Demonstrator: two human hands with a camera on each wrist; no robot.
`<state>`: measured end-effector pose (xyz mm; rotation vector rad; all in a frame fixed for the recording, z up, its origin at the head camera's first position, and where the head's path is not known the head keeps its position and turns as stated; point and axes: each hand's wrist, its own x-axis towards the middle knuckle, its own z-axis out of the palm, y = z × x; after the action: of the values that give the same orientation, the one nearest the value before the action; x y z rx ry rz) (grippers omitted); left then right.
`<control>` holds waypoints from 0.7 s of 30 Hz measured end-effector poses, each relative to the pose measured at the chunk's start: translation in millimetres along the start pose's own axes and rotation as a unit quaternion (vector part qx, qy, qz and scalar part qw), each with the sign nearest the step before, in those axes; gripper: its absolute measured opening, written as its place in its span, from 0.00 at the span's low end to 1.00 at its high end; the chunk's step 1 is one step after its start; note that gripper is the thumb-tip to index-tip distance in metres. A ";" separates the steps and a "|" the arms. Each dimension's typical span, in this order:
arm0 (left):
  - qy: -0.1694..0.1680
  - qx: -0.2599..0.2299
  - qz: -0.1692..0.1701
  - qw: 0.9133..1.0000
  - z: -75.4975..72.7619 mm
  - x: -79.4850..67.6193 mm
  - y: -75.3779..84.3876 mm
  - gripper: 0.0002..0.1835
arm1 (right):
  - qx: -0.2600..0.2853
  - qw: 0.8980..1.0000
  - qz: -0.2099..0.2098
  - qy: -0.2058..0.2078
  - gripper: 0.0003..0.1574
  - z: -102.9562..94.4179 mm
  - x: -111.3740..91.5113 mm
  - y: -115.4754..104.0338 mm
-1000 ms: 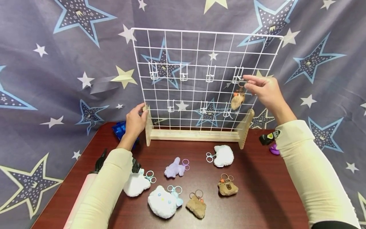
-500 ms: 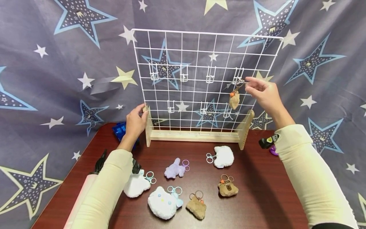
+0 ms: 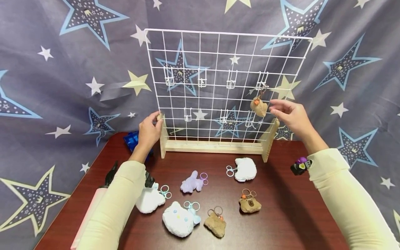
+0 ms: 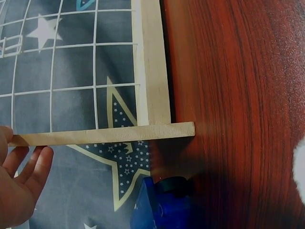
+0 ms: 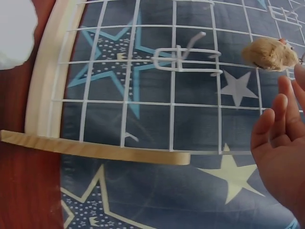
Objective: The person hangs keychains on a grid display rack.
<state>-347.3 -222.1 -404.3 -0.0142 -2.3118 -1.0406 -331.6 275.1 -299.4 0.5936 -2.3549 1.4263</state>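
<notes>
A brown plush keychain (image 3: 258,107) with an orange bead hangs by its ring from the rightmost upper hook (image 3: 261,82) of a white wire grid (image 3: 228,33). Just right of the plush, my right hand (image 3: 290,116) has its fingers loosely bent and nothing in them. In the right wrist view, its fingertips (image 5: 281,102) lie close below the plush. My left hand (image 3: 149,130) pinches the top of the left wooden upright (image 3: 162,139) of the grid's stand, thumb on one side and fingers on the other, as the left wrist view shows.
On the table (image 3: 300,215) lie brown plush keychains (image 3: 215,225), a purple one (image 3: 192,183), and white ones (image 3: 245,169). Other white hooks (image 3: 202,82) sit on the grid. A blue object (image 3: 132,139) is behind my left forearm. Star-patterned cloth (image 3: 75,69) hangs behind.
My right hand has let go of the keychain's ring and moved down and slightly right. The plush has turned on its hook. My left hand stays on the upright.
</notes>
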 end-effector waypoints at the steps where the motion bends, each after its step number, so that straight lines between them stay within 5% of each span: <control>1: 0.000 -0.001 0.001 1.000 0.2 0.1 0.3 0.20 | 0.004 1.000 -0.001 -0.005 0.21 0.0 -3.1 2.7; 21: 0.007 0.007 -0.002 1.000 3.4 1.7 -1.9 0.20 | 0.016 0.992 0.029 -0.122 0.15 23.8 -71.7 48.6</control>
<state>-350.9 -221.4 -406.5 0.0019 -2.3073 -1.0242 -295.8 287.1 -381.0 0.7519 -2.5587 1.4928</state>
